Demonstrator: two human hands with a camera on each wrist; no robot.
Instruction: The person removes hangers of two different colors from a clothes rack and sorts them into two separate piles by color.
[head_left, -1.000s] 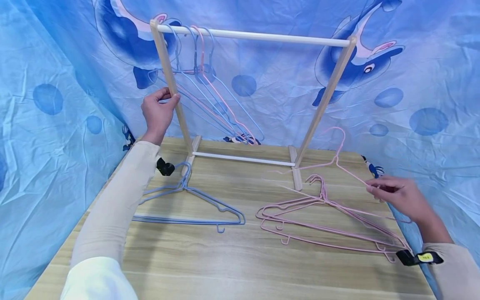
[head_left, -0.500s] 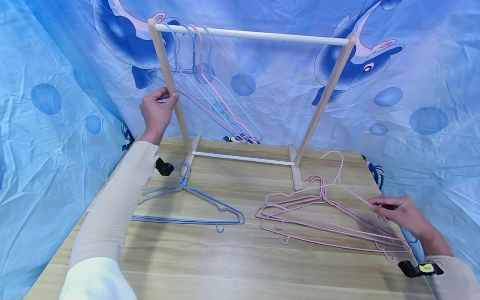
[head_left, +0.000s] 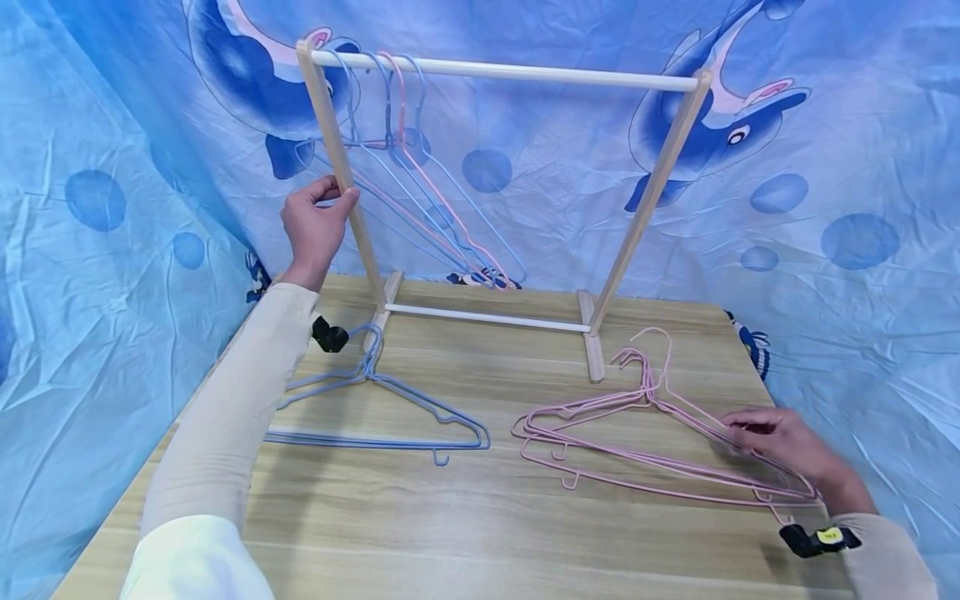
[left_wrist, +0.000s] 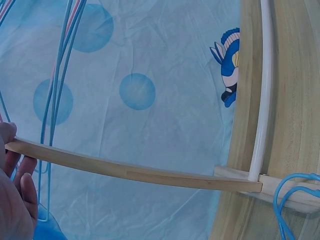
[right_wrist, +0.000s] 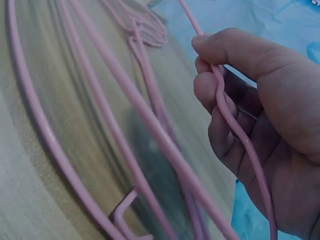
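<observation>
My left hand [head_left: 315,221] pinches the left wooden post [left_wrist: 115,167] of a small clothes rack between thumb and fingers. At the right, my right hand [head_left: 783,446] pinches the shoulder of a pink hanger [right_wrist: 255,160] between thumb and curled fingers. That hanger is low over other pink hangers [head_left: 647,385] lying on the table, and overlaps them in the head view. Its hook points away from me. Several hangers, blue ones and a pink hanger [head_left: 402,100] among them, hang at the left end of the rack's white top rail [head_left: 510,68].
Blue hangers [head_left: 369,367] lie stacked on the wooden table [head_left: 450,533], partly behind my left forearm. The rack's feet, such as the right foot [head_left: 592,354], stand toward the back. A blue patterned cloth [head_left: 555,183] surrounds the table's back and sides.
My right hand has lowered the pink hanger, moving slightly left, from above the pink pile down close over it. The left hand stays on the post.
</observation>
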